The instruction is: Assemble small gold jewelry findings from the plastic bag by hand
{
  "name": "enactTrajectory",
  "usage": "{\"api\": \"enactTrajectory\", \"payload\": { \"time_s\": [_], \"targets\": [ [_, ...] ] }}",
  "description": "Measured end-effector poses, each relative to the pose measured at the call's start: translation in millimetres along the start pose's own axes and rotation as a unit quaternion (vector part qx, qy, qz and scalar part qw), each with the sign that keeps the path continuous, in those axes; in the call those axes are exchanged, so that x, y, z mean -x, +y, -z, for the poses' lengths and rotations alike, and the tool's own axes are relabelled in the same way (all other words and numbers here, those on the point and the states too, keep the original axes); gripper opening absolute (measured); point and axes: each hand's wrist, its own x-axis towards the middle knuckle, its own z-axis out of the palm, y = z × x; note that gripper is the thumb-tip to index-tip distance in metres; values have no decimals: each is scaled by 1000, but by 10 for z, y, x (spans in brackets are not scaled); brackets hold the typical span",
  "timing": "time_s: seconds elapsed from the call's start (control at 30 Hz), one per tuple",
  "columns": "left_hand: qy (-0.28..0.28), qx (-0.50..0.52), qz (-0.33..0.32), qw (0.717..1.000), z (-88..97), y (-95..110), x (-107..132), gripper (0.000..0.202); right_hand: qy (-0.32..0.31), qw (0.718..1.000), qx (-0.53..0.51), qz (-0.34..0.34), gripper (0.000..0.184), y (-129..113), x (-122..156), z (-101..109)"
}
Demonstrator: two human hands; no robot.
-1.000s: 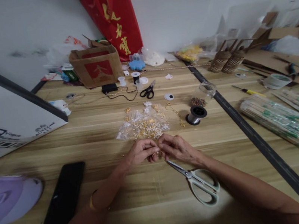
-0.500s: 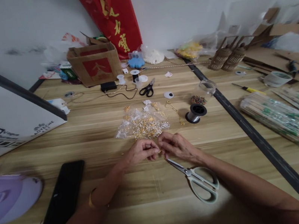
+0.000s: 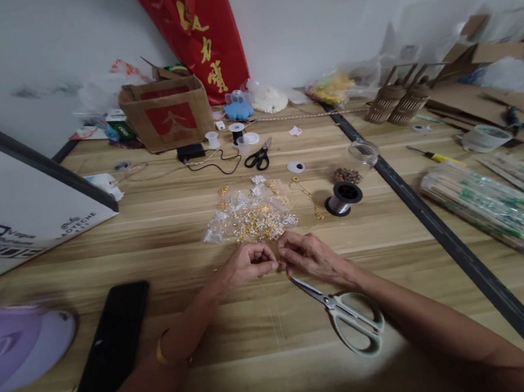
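Note:
My left hand (image 3: 251, 262) and my right hand (image 3: 307, 255) meet fingertip to fingertip above the wooden table, both pinched closed. Between them is a tiny gold-coloured piece (image 3: 281, 264), mostly covered by the fingers; its kind is too small to make out. Just beyond the hands lies a heap of gold and silver jewellery findings (image 3: 258, 218) on clear plastic bags. Scissors with pale green handles (image 3: 348, 315) rest below my right hand, blades pointing toward its fingers. A gold chain (image 3: 309, 196) lies to the right of the heap.
A wire spool (image 3: 343, 198) and a jar of beads (image 3: 354, 165) stand at the right. Black scissors (image 3: 259, 155) lie behind the heap. A phone (image 3: 111, 342) and a purple cap (image 3: 20, 347) are at the left, and wrapped sticks (image 3: 492, 206) at the far right.
Almost nothing differs. My fingers have shifted very slightly around the tiny gold piece, less of which now shows. The things on the table lie as before.

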Motion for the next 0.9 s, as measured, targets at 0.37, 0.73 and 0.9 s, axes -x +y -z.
{"api": "enactTrajectory", "payload": {
  "time_s": [0.37,0.73,0.9],
  "targets": [
    [3,27,25,999,-9,-12,-9,14,3,1000,7,3,22,12,1,1],
    [0,1,18,1000,0,-47,-18,26,2,1000,18,9,25,3,0,7],
    [-1,-3,21,1000,-1,-73,-33,25,6,1000,28,9,26,10,1,8]
  ]
}}
